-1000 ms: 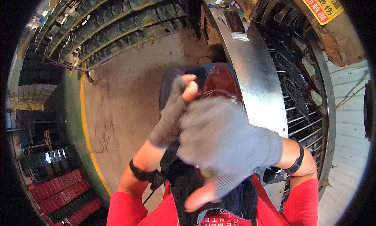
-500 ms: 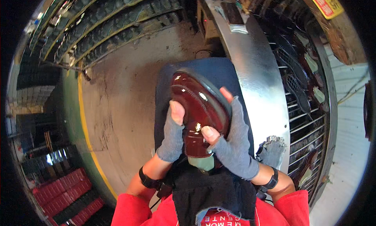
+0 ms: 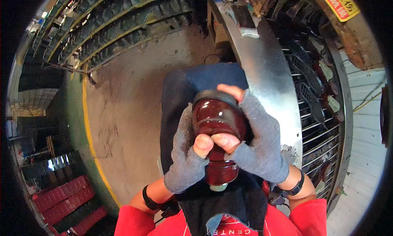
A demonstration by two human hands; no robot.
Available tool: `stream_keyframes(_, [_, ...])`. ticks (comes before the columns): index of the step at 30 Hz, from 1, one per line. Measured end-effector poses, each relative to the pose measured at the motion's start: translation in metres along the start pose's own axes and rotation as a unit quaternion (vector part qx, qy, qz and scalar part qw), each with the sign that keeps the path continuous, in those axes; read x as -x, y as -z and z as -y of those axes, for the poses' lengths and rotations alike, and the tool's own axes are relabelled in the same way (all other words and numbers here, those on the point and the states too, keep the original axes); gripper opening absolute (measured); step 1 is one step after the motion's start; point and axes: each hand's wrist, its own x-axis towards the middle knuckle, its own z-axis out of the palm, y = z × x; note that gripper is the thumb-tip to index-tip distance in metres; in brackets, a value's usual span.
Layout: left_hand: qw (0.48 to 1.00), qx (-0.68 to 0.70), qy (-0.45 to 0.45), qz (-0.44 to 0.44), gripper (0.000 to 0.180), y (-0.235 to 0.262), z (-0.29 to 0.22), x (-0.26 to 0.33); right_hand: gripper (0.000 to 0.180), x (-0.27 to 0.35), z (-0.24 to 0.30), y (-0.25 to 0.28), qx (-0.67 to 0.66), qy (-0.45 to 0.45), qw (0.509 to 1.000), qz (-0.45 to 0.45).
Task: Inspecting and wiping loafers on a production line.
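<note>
Between my two hands is a glossy dark-red shoe (image 3: 215,115) with a black sole edge, its toe tilted up toward me. A pale green last (image 3: 219,187) pokes out of its ankle opening. My left hand (image 3: 186,154), in a grey fingerless glove, wraps the shoe's left side with the thumb on the upper. My right hand (image 3: 260,142), gloved alike, grips the other side. Its thumb presses near the left thumb, and a finger reaches over the sole edge at the toe. The remaining fingers are hidden behind the shoe.
Below the shoe lies a dark blue padded surface (image 3: 176,86). A metal counter (image 3: 270,72) runs along the right, beside a rack of rods (image 3: 317,142) carrying soles (image 3: 309,99) and shoe parts. Shelves of dark shoe-shaped pieces (image 3: 135,15) stand far left. Dark-red ribbed pieces (image 3: 67,201) are stacked lower left.
The shoe has tipped so its toe faces up and nearer to me. My left hand has moved lower around its side, and both thumbs now meet on the upper.
</note>
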Motion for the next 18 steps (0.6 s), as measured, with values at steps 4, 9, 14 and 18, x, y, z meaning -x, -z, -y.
stream_keyframes(4, [0.978, -0.168, -0.122, -0.007, 0.088, 0.001, -0.029, -0.01, 0.076, 0.017, -0.023, -0.032, -0.22, -0.102, 0.968, -0.069])
stream_keyframes(9, [0.961, -0.052, -0.233, 0.138, 0.09, 0.0, -0.059, -0.089, 0.066, 0.002, -0.052, -0.038, -0.641, -0.264, 0.72, 0.009])
stream_keyframes(14, [0.963, -0.066, -0.156, 0.209, 0.066, -0.009, -0.054, -0.121, 0.043, 0.009, -0.085, -0.042, -0.577, -0.267, 0.77, 0.064])
stream_keyframes(18, [0.982, -0.052, -0.137, 0.118, 0.051, -0.01, -0.037, -0.112, 0.085, 0.053, -0.102, -0.04, -0.635, -0.354, 0.686, 0.043])
